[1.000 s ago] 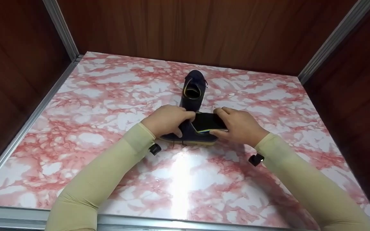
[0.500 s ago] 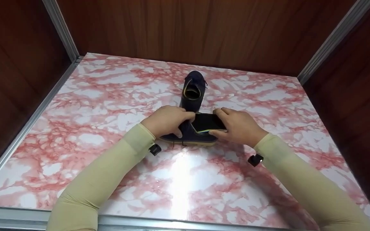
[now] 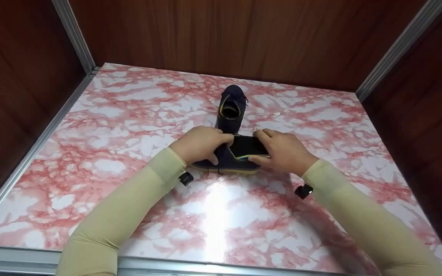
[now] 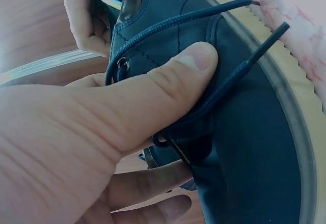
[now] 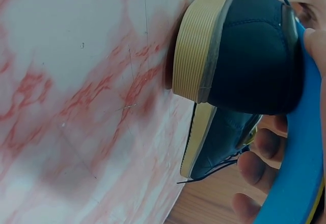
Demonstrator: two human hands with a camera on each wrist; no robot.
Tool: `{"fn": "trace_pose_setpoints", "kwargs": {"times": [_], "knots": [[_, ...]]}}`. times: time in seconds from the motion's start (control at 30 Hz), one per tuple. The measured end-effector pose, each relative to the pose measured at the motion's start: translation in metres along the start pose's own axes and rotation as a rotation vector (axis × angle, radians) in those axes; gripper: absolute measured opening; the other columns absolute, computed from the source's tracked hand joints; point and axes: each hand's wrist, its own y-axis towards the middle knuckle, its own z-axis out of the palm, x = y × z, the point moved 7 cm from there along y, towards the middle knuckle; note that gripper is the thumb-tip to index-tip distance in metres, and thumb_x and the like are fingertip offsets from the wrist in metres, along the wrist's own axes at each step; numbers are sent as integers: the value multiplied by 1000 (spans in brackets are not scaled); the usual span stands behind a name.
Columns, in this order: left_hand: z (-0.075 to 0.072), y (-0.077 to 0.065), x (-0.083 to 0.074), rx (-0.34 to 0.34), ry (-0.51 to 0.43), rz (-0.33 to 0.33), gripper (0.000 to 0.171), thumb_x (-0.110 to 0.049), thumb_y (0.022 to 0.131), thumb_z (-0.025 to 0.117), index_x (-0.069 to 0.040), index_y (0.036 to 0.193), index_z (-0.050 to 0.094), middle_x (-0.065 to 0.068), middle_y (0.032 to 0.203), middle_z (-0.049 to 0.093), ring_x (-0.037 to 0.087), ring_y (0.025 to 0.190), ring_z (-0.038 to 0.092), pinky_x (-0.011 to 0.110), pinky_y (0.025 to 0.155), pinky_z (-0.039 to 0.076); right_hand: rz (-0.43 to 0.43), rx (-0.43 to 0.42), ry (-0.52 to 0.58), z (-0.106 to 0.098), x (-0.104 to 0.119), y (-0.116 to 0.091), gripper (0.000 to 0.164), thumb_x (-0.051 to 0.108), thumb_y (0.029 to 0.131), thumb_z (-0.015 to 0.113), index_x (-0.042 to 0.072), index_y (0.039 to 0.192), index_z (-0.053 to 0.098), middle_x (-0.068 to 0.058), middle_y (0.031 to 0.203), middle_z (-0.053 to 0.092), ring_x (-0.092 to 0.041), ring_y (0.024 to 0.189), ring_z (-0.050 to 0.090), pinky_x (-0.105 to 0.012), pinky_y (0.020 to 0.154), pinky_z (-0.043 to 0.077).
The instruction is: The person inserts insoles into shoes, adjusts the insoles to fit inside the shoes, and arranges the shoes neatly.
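Note:
A dark navy shoe (image 3: 228, 163) with a ridged cream sole lies sideways on the marbled tabletop, toe to the left. My left hand (image 3: 200, 143) grips its front part, the thumb (image 4: 191, 63) pressed across the lace area beside the loose lace (image 4: 168, 26). A black-topped insole (image 3: 248, 146) with a blue underside and yellow edge sticks out of the shoe's opening. My right hand (image 3: 288, 151) holds the insole's outer end, thumb on the near edge, fingers on the far one. Inside the shoe, the insole's front end is hidden.
A matching shoe (image 3: 233, 92) stands just behind, toe pointing away, its heel close to the held shoe. Dark wood panels (image 3: 221, 34) enclose the back and sides, and a metal rail (image 3: 205, 268) runs along the front edge.
My right hand has shifted very slightly left with the insole, deeper towards the shoe. The left hand and both shoes stay practically where they were.

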Motion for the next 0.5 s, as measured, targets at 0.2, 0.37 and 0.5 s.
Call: {"fn": "trace_pose_setpoints", "kwargs": {"times": [0.2,0.37,0.5], "knots": [[0,0,1,0,-1,-4,59,-30,76,99,-24,124,66,4,116,75,32,102,76,50,95,61,3,3,-9,2,-1,2,74,70,100,67,13,145,55,-13,119,72,-33,92,76,-56,84,64],[1,0,1,5,9,-1,60,-31,76,99,-25,126,66,5,118,75,32,104,76,51,97,61,11,18,1,4,-2,0,76,71,100,66,13,147,55,-13,122,72,-32,96,76,-55,88,64],[0,0,1,4,10,-3,60,-31,77,99,-25,126,66,5,118,75,32,105,76,51,97,61,18,17,18,4,-5,-2,77,72,99,67,14,147,55,-12,123,71,-32,98,76,-55,91,63]]}}
